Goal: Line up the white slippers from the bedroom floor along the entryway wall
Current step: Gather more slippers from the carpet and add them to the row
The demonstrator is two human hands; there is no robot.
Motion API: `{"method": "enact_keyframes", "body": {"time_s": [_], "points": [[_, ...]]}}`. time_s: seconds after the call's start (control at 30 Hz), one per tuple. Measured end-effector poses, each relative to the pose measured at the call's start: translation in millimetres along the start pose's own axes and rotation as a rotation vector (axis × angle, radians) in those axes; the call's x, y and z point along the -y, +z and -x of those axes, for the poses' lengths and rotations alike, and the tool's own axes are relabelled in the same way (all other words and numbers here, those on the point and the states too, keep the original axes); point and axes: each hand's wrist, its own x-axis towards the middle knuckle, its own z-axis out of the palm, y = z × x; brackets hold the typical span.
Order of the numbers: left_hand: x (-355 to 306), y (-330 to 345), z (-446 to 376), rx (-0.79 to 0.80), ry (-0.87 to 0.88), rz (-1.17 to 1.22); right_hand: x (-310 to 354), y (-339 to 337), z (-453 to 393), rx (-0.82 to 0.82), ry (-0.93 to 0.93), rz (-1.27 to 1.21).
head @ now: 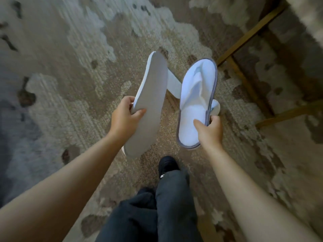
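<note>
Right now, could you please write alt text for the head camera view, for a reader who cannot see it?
A person holds one white slipper in each hand above a patterned carpet: the left hand grips a slipper showing its grey sole, the right hand a slipper showing its white inside. Below are dark trousers and a black shoe.

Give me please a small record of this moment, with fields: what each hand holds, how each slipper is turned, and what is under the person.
left hand: left hand grips the left slipper by its edge
left slipper facing: grey sole toward the camera
right hand: right hand pinches the right slipper at its rim
right slipper facing: white inside toward the camera
floor: patterned carpet
slippers placed: not yet, both in the air
</note>
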Motion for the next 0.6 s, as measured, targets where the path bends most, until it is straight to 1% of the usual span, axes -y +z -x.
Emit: {"method": "enact_keyframes", "body": {"time_s": [0.13, 0.23, 0.3, 0.4, 0.5, 0.6], "points": [[-102, -68, 41, -0.005, 0.113, -0.073, 92, -57, 77, 0.008, -0.069, -0.051], [-155, -104, 64, -0.019, 0.189, -0.098, 142, -89, 120, 0.026, -0.127, -0.091], [-182, -122, 76, -0.001, 0.25, -0.117, 169, -106, 141, -0.003, -0.158, -0.106], [-216, -140, 82, 0.035, 0.331, -0.143, 195, -125, 162, -0.074, -0.186, -0.15], [-242, -147, 84, 0.079, 0.408, -0.145, 207, -144, 181, -0.161, -0.187, -0.178], [-272, -142, 91, 0.21, 0.522, -0.172, 208, -170, 203, -0.307, -0.148, -0.233]]}}
